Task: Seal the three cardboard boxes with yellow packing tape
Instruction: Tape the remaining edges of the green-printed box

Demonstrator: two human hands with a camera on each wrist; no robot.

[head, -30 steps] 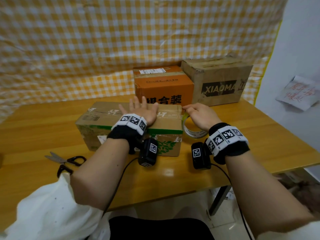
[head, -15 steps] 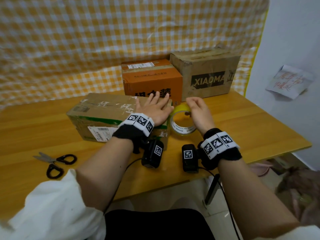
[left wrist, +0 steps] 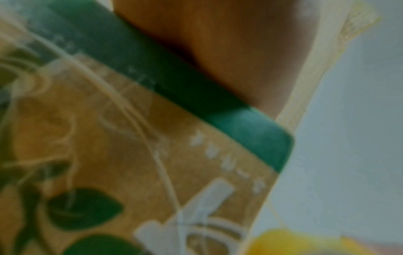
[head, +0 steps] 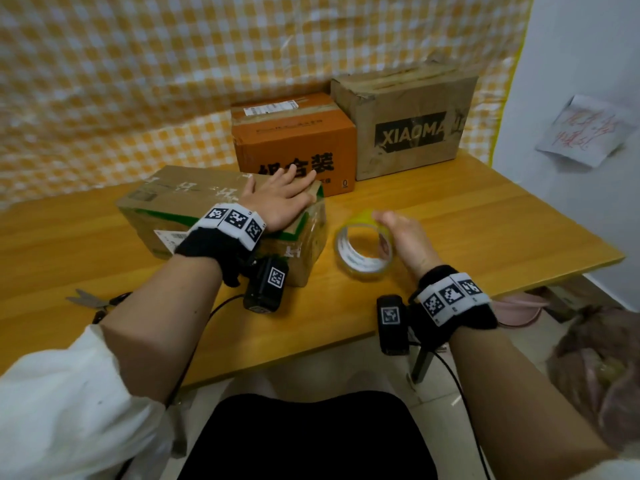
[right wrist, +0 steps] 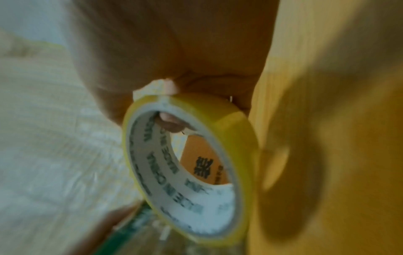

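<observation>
A flat brown box with green print [head: 194, 199] lies on the wooden table [head: 485, 237]. My left hand [head: 280, 195] presses flat on its top at the right end, fingers straight. In the left wrist view the box side [left wrist: 152, 163] fills the frame, blurred. My right hand [head: 398, 233] holds the roll of yellow tape [head: 362, 251] just right of the box, above the table; the right wrist view shows fingers pinching the roll [right wrist: 191, 165] at its rim. An orange box [head: 294, 143] and a brown XIAOMA box [head: 408, 123] stand behind.
Black-handled scissors [head: 100, 301] lie at the table's front left, partly behind my left arm. A checked yellow cloth [head: 173, 81] hangs behind the table. The table's right edge [head: 588, 268] is close to a white wall with a paper note [head: 585, 133].
My right hand has drawn the tape roll away from the box's right end, toward me and to the right. My left hand has slid toward the box's right end.
</observation>
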